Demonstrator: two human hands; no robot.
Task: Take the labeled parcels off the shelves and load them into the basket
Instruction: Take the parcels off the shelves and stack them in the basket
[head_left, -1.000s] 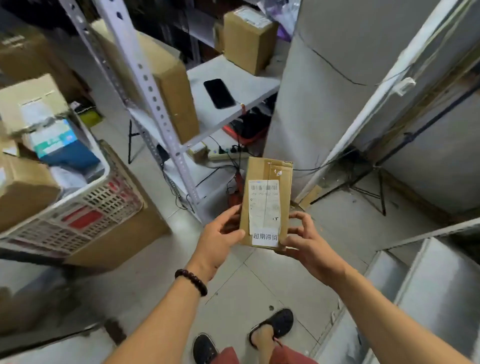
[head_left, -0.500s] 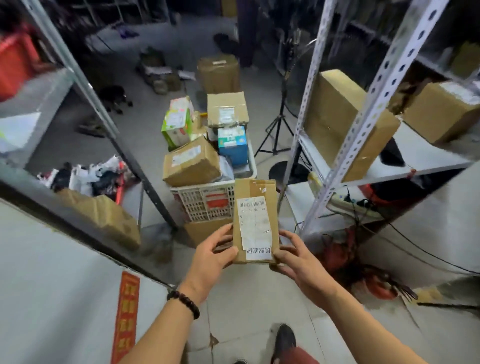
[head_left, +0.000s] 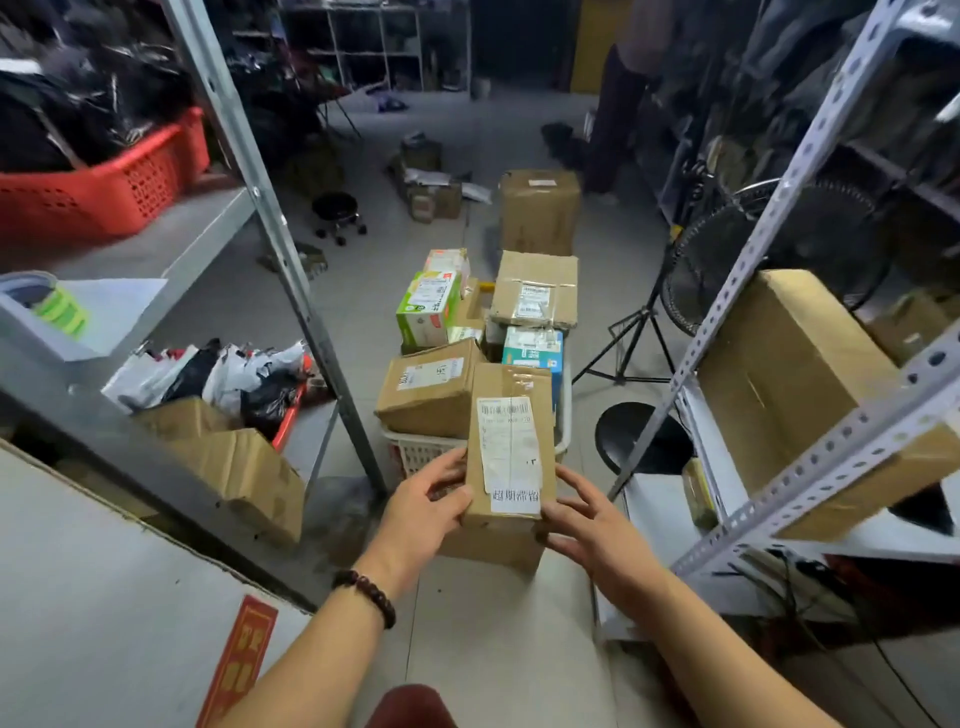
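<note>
A small brown cardboard parcel (head_left: 506, 395) with a long white label is held upright in front of me. My left hand (head_left: 428, 501) grips its left edge and my right hand (head_left: 587, 525) its right edge. Just beyond it stands the white basket (head_left: 421, 452) on the floor. Several labeled parcels fill the basket: a brown box (head_left: 431, 387), a green-and-white box (head_left: 428, 309), a blue box (head_left: 532, 353) and a taped brown box (head_left: 535, 288). The held parcel hides the basket's near right part.
Metal shelving uprights flank me, one on the left (head_left: 270, 228) and one on the right (head_left: 737, 291). A large brown box (head_left: 795, 384) lies on the right shelf. A red crate (head_left: 104, 182) sits on the left shelf. A fan on a tripod (head_left: 727, 260), a black stool (head_left: 639, 436) and another carton (head_left: 540, 210) stand nearby.
My view has swung from the shelf corner round to face the basket, which is now straight ahead and closer. Both hands still hold the same parcel.
</note>
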